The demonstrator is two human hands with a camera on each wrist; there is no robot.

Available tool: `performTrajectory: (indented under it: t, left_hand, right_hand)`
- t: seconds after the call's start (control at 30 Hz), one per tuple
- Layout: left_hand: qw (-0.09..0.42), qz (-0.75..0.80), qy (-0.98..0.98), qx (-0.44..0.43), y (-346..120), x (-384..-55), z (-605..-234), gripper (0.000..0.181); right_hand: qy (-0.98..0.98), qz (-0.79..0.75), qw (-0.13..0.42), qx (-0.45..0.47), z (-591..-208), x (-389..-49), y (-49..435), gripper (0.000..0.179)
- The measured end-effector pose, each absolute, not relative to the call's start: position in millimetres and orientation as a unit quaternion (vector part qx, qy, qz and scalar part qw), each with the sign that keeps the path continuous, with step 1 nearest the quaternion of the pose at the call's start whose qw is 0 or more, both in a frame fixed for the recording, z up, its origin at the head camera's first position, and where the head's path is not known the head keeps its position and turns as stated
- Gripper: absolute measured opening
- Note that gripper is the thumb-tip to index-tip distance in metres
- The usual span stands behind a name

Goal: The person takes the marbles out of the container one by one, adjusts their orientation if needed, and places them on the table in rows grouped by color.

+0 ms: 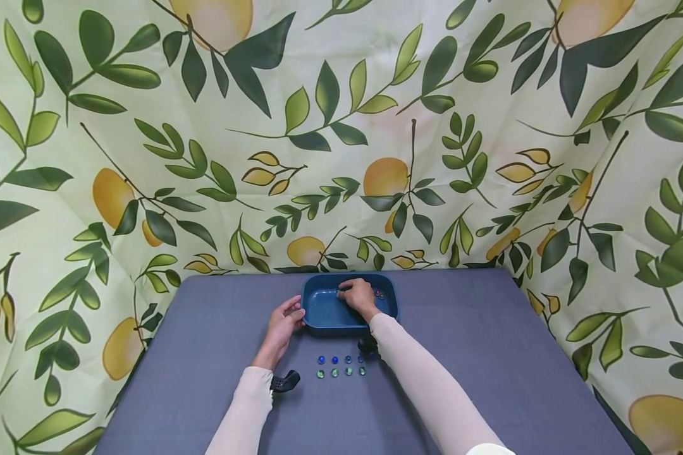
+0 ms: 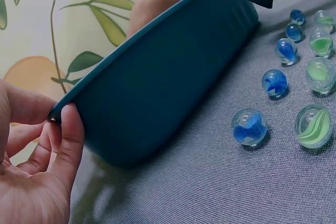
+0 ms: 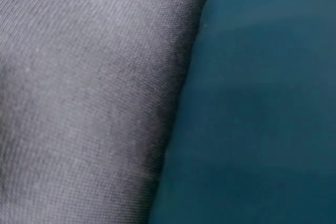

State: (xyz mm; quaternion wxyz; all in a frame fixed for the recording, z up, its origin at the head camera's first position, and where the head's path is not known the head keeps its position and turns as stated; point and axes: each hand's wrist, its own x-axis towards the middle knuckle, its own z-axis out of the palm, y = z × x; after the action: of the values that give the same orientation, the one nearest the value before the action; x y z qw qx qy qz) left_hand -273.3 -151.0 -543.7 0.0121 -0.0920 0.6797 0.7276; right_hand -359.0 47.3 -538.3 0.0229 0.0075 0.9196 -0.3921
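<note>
A blue plastic tub (image 1: 319, 319) stands on the table near its back edge. At its left end my left hand (image 1: 284, 325) pinches the rim; in the left wrist view the thumb and fingertips (image 2: 71, 124) grip the tub's corner. My right hand (image 1: 357, 296) reaches inside over the front wall, its fingers bent together round a small glassy marble (image 1: 339, 294), mostly hidden. Several reddish marbles (image 1: 379, 294) lie at the tub's right end. In front of the tub are a row of blue marbles (image 2: 275, 83) and a row of green marbles (image 2: 314, 126).
Grey cloth covers the table (image 1: 455, 354). A leaf-and-fruit patterned curtain (image 1: 341, 139) hangs behind and at both sides. Black wrist cameras sit under both wrists, the right one (image 1: 367, 345) close over the blue row's right end. The right wrist view shows only cloth and tub wall.
</note>
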Motion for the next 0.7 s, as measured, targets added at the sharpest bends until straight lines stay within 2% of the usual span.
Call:
performTrajectory:
  t: [0.7]
  left_hand:
    - [0.020,0.732,0.675,-0.091,-151.8,-273.8,-544.5,0.048]
  right_hand:
    - [0.935,-0.354,0.024,0.009,-541.9,-359.7,43.9,0.012]
